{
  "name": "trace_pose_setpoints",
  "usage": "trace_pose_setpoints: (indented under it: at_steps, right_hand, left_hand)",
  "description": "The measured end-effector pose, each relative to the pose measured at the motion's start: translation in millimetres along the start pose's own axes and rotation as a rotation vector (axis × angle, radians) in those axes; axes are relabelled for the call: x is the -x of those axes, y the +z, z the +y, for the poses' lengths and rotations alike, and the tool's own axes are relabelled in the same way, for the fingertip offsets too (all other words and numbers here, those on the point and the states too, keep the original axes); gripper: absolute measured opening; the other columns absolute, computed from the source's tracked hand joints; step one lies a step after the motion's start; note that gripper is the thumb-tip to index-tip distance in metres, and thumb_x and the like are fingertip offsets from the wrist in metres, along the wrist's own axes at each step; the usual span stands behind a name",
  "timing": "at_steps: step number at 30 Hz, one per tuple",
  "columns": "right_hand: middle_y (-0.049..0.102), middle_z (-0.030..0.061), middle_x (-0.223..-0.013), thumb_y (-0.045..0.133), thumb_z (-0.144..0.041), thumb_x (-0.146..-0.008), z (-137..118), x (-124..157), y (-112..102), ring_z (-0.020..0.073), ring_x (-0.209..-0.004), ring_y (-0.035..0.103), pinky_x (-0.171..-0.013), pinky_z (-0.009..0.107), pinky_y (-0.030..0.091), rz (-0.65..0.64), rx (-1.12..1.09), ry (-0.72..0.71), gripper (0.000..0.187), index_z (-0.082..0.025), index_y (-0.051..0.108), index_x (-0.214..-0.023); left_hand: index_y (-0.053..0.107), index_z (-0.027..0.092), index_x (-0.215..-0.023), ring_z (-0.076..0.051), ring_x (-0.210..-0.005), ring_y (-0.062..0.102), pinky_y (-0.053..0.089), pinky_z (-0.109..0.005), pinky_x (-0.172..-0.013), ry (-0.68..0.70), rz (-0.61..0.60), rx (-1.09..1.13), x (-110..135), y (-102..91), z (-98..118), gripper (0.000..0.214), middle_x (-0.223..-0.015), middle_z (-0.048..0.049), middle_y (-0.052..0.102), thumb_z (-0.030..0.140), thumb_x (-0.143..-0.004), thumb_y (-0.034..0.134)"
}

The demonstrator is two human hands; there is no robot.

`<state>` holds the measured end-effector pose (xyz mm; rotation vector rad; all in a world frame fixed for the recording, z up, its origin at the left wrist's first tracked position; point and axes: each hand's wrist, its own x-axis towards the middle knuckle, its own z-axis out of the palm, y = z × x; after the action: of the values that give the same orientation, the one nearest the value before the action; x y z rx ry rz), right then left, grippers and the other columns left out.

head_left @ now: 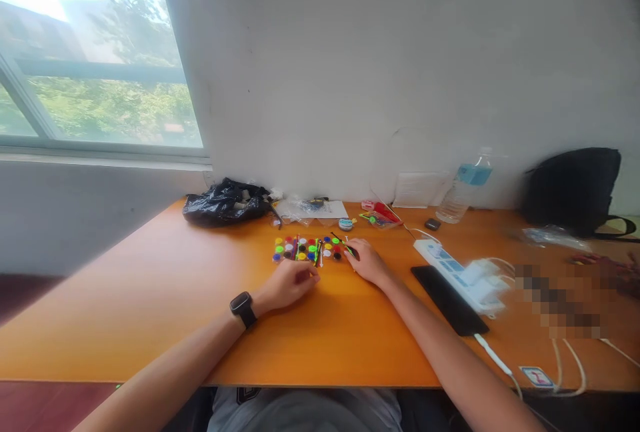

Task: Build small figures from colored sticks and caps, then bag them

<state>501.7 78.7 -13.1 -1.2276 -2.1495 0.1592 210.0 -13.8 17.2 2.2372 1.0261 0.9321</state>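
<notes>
Small round coloured pieces (303, 248) in red, yellow, green, blue, white and black stand in short rows on the table (150, 299). Thin green, white and dark sticks (319, 253) lie among them. My left hand (293, 281), with a black watch (243, 308) on its wrist, rests at the near edge of the rows. Its fingers are curled, and what is inside them, if anything, is hidden. At the right end of the rows is my right hand (369, 261). Its fingers are closed around a thin green and black stick (345, 244).
Behind the pieces lie a black plastic bag (227, 202), a small round tin (345, 224) and a red packet (387, 213). To the right are a bottle (463, 185), a power strip (453, 272), a black phone (447, 300), a black backpack (573, 189) and another person's hand (613, 273).
</notes>
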Motion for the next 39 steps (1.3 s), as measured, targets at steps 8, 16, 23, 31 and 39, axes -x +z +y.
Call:
trace_pose_setpoints:
  at_steps: [8, 16, 23, 31, 39]
  right_hand:
    - [0.067, 0.0109, -0.106, 0.061, -0.029, -0.099, -0.7, -0.8, -0.1, 0.0277, -0.105, 0.063, -0.094, 0.038, 0.051, 0.031, 0.022, 0.015, 0.017, -0.02, 0.07, -0.109]
    - [0.065, 0.0105, -0.111, 0.061, -0.036, -0.1, -3.1, -0.1, 0.7, 0.0274, -0.107, 0.061, -0.095, 0.039, 0.051, 0.028, 0.03, 0.027, 0.019, -0.02, 0.065, -0.111]
    - [0.063, 0.0094, -0.105, 0.058, -0.033, -0.1, -5.2, -1.1, 0.5, 0.0259, -0.102, 0.062, -0.093, 0.038, 0.052, 0.01, 0.02, 0.045, 0.013, -0.021, 0.063, -0.098]
    - [0.067, 0.0075, -0.097, 0.071, -0.043, -0.092, -9.7, 2.2, -15.6, 0.0244, -0.087, 0.064, -0.076, 0.033, 0.048, 0.003, 0.109, 0.156, 0.024, -0.022, 0.064, -0.101]
    - [0.064, 0.0062, -0.088, 0.063, -0.03, -0.098, -10.6, -0.6, -9.8, 0.0207, -0.076, 0.06, -0.069, 0.03, 0.043, -0.042, 0.117, 0.11, 0.014, -0.02, 0.065, -0.087]
  left_hand:
    - [0.074, 0.016, -0.09, -0.011, -0.063, 0.051, 0.038, -0.023, -0.061, -0.005, -0.005, -0.004, 0.1, 0.4, -1.4, 0.025, -0.071, -0.0001, 0.066, 0.034, -0.1, 0.061]
    - [0.075, 0.015, -0.09, -0.011, -0.063, 0.052, 0.038, -0.023, -0.061, -0.01, -0.008, 0.0, 0.1, 0.6, -1.7, 0.026, -0.071, -0.0011, 0.067, 0.035, -0.099, 0.061]
    - [0.075, 0.016, -0.09, -0.013, -0.065, 0.056, 0.04, -0.024, -0.062, -0.013, -0.016, -0.004, 0.6, 1.0, -2.2, 0.025, -0.075, -0.0027, 0.071, 0.034, -0.099, 0.06]
    - [0.075, 0.016, -0.091, -0.013, -0.066, 0.057, 0.041, -0.023, -0.063, -0.014, -0.025, -0.009, 0.6, -1.4, 0.0, 0.023, -0.078, -0.0032, 0.072, 0.032, -0.099, 0.061]
    - [0.075, 0.016, -0.09, -0.013, -0.066, 0.057, 0.041, -0.024, -0.063, -0.006, -0.023, -0.01, 0.1, -0.9, 0.3, 0.022, -0.077, -0.003, 0.072, 0.031, -0.098, 0.061]
